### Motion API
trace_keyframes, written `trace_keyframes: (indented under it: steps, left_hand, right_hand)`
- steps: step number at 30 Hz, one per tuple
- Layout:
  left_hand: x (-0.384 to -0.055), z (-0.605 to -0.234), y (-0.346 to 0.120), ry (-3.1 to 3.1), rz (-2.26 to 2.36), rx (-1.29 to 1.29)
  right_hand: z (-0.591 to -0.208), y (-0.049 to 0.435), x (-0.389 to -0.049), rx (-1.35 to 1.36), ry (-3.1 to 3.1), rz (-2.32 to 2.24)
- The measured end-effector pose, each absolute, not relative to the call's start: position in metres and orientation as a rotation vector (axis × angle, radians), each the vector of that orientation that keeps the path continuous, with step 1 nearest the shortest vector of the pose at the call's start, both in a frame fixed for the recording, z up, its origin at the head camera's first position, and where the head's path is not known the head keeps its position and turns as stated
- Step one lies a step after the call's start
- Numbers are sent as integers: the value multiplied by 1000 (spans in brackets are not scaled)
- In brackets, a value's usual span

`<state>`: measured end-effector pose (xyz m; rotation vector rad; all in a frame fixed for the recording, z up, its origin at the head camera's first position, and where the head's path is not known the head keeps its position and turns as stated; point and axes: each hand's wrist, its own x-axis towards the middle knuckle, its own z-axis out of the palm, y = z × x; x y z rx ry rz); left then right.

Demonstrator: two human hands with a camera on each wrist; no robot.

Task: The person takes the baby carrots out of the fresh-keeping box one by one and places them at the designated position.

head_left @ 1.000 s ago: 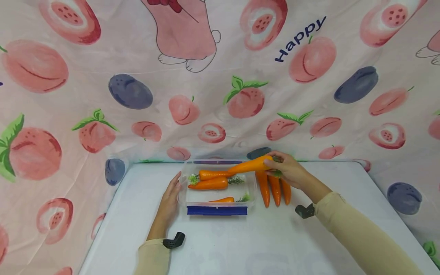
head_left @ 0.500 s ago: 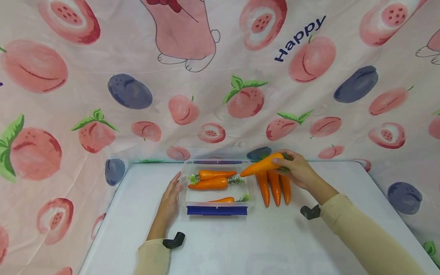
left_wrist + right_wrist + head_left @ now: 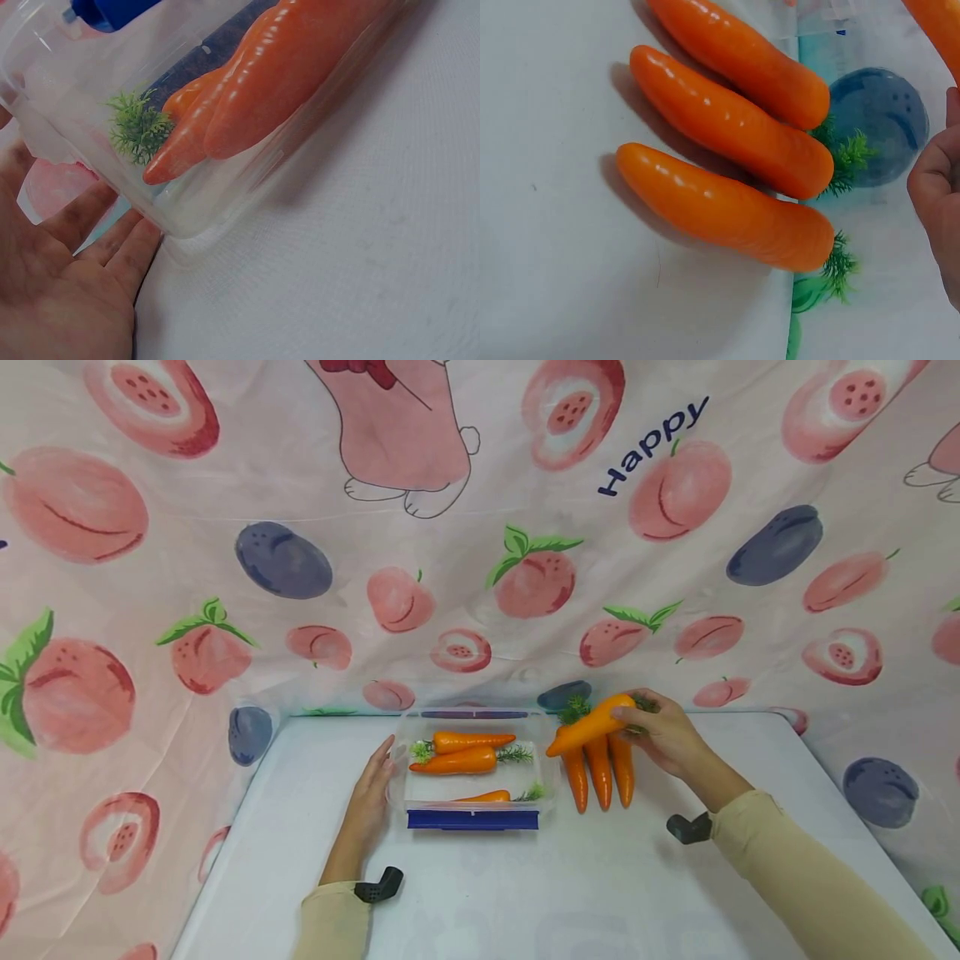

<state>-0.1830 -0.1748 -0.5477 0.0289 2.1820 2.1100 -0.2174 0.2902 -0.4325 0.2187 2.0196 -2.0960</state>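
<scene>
A clear plastic box (image 3: 431, 790) with blue latches holds three visible carrots, among them an upper carrot (image 3: 468, 742) and a middle carrot (image 3: 461, 762). My left hand (image 3: 369, 793) rests fairly straight fingers against the box's left wall; in the left wrist view its fingertips touch the box's corner. To the right of the box, my right hand (image 3: 663, 735) pinches another carrot (image 3: 588, 729) by its thick leafy end, tip pointing left and down. This carrot hangs over three carrots lying side by side on the table, such as the middle one (image 3: 731, 124), partly hiding their tops.
The white table (image 3: 480, 893) extends in front of the box. A cloth (image 3: 465, 560) printed with fruit hangs right behind the table's back edge. The blue front latch flap (image 3: 472, 820) hangs down outside the box.
My right hand has carried the carrot rightward, from above the box to over the three loose carrots. The left hand and the box stay put.
</scene>
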Motion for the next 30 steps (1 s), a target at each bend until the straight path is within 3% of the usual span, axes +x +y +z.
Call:
trace_keyframes:
  steps: [30]
  left_hand:
    - [-182,-546,-174,2176,2111,14]
  right_hand:
    - [-446,347,-219,286,1988,-2199]
